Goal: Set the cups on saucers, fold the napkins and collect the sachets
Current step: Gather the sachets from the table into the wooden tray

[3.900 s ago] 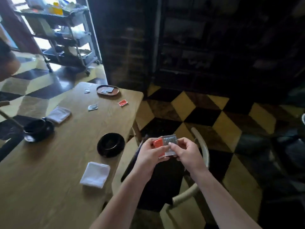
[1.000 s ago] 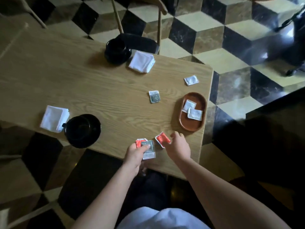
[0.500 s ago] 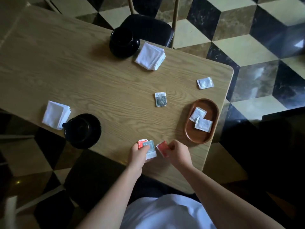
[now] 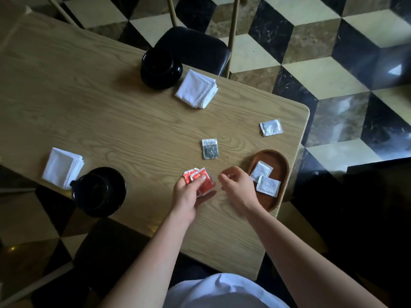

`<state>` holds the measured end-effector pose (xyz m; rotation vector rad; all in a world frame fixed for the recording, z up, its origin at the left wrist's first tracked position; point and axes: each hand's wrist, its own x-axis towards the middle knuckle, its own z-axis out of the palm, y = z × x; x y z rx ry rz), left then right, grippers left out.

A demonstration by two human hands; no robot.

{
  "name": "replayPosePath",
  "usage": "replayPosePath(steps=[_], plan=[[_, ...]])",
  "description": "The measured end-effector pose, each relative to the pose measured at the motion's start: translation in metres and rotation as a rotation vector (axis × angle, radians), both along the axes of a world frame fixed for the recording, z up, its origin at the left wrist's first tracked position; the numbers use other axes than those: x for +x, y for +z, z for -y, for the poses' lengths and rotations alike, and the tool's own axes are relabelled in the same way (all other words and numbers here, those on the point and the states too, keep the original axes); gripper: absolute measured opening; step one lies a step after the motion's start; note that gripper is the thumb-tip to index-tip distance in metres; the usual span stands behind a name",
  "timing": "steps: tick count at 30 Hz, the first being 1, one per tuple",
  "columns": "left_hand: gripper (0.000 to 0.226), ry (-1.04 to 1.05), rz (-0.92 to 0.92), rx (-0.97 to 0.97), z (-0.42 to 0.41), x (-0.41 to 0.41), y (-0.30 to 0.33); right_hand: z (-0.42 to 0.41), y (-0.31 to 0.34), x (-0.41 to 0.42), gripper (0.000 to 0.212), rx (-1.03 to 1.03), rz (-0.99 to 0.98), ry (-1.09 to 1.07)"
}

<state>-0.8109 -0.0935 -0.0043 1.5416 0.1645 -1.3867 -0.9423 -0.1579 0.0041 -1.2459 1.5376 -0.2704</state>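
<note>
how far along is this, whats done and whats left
Done: both cups sit on saucers, and both napkins lie folded. In hand: the left hand grips a stack of sachets; the right hand holds nothing. Left: a grey sachet and a white sachet lie loose on the table; two already lie in the tray.

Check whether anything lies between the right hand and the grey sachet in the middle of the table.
Nothing visible does. The right hand hovers empty near the table's edge, and only bare wood separates it from the grey sachet. The brown tray sits off to its right, clear of that path.
</note>
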Motion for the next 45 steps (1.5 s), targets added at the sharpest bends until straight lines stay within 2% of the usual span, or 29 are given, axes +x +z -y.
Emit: replayPosePath(steps=[2, 5, 7, 10, 14, 16, 19, 21, 27, 31, 35, 39, 42, 45], plan=[[0.025, 0.063, 0.015, -0.009, 0.006, 0.015, -0.004, 0.029, -0.011, 0.013, 0.021, -0.013, -0.067, -0.02], [0.026, 0.111, 0.044, -0.002, 0.007, 0.034, -0.007, 0.065, -0.028, 0.036, 0.052, -0.028, -0.187, -0.035], [0.03, 0.109, 0.064, 0.045, 0.004, 0.044, -0.008, 0.078, -0.036, 0.05, 0.061, -0.045, -0.246, -0.059], [0.027, 0.118, 0.088, 0.111, 0.0, 0.053, -0.011, 0.084, -0.046, 0.065, 0.055, -0.051, -0.362, -0.015], [0.018, 0.125, 0.053, 0.103, -0.002, 0.059, -0.015, 0.084, -0.045, 0.079, 0.027, -0.058, -0.43, 0.133], [0.018, 0.12, 0.028, 0.107, 0.0, 0.056, -0.016, 0.081, -0.041, 0.077, 0.021, -0.038, -0.375, 0.13], [0.016, 0.099, -0.044, 0.094, 0.008, 0.05, -0.013, 0.074, -0.028, 0.064, 0.009, -0.004, -0.16, 0.038], [0.019, 0.056, -0.086, 0.095, 0.015, 0.046, -0.013, 0.067, -0.017, 0.053, 0.008, -0.003, -0.041, -0.021], [0.018, -0.06, -0.124, 0.014, 0.034, 0.03, -0.011, 0.042, 0.009, 0.023, 0.016, 0.039, 0.109, -0.04], [0.024, -0.204, -0.131, -0.032, 0.042, 0.011, -0.01, 0.037, 0.012, 0.013, 0.005, 0.034, 0.08, -0.005], [0.028, -0.23, -0.087, -0.01, 0.054, -0.009, -0.007, 0.055, 0.008, -0.015, 0.006, -0.023, -0.013, -0.099], [0.027, -0.202, -0.108, -0.032, 0.071, -0.021, -0.005, 0.11, -0.005, -0.057, 0.012, -0.138, -0.241, -0.162], [0.031, -0.221, -0.106, -0.02, 0.081, -0.028, -0.002, 0.15, -0.017, -0.075, 0.029, -0.271, -0.467, 0.057], [0.029, -0.243, -0.118, 0.01, 0.088, -0.034, 0.0, 0.188, -0.018, -0.075, 0.046, -0.288, -0.673, 0.458]])
